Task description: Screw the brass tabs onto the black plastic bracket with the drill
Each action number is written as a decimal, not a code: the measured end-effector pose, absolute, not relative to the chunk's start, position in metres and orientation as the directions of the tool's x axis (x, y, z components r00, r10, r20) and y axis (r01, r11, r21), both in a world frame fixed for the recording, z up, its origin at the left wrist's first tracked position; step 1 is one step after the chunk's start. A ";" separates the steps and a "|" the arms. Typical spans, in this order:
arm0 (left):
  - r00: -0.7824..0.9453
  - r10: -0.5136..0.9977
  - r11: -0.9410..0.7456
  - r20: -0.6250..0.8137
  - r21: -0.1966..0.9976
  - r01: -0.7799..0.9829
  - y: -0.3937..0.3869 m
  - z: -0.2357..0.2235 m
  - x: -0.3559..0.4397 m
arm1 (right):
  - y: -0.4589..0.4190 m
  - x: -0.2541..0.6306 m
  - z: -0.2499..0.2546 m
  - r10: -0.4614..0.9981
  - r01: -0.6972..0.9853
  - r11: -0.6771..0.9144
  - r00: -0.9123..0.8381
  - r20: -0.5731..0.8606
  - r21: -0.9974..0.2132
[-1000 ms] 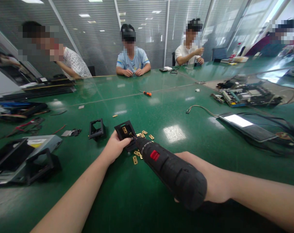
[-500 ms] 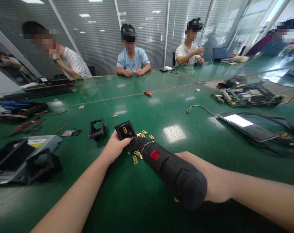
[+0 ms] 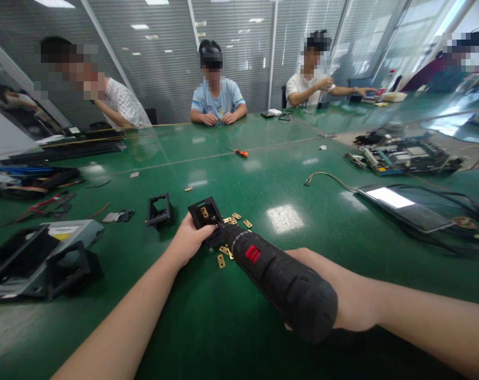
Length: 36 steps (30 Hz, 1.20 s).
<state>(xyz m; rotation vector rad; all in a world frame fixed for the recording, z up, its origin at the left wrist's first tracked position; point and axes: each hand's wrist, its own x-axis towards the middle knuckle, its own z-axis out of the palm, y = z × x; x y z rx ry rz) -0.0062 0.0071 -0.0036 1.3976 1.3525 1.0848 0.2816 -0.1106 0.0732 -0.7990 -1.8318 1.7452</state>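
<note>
A black plastic frame (image 3: 200,207) is gripped at its near side by my left hand (image 3: 189,238), the thumb lying over its edge. Inside the frame shows a small brass plate (image 3: 204,212). My right hand (image 3: 322,279) is wrapped round the handle of a black cordless drill (image 3: 279,279) with a red switch on top. The drill points away to the left, its front end at the frame; the chuck hides whatever the tip touches. Several loose brass plates (image 3: 221,260) lie on the table around the frame.
Another black frame (image 3: 159,211) stands left of my hand. Further left are a grey metal case (image 3: 79,232) and a black bracket (image 3: 71,272). An orange screwdriver (image 3: 241,153) lies ahead. To the right lie a flat device with cables (image 3: 405,208) and circuit boards (image 3: 409,153). Several people sit opposite.
My hands, the frame and the drill stay in nearly the same place; the view has shifted slightly. Across the table, a person at the right has stretched an arm out over the tabletop.
</note>
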 end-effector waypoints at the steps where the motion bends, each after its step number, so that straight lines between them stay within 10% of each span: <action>1: 0.021 1.000 -0.016 0.012 0.973 0.230 0.007 -0.004 -0.006 | -0.110 0.281 0.073 0.702 0.090 0.019 -0.711 -0.051 -0.996; 36: 0.053 0.999 -0.020 0.007 0.970 0.242 0.004 0.002 -0.006 | -0.112 0.281 0.075 0.707 0.057 -0.002 -0.706 -0.041 -0.998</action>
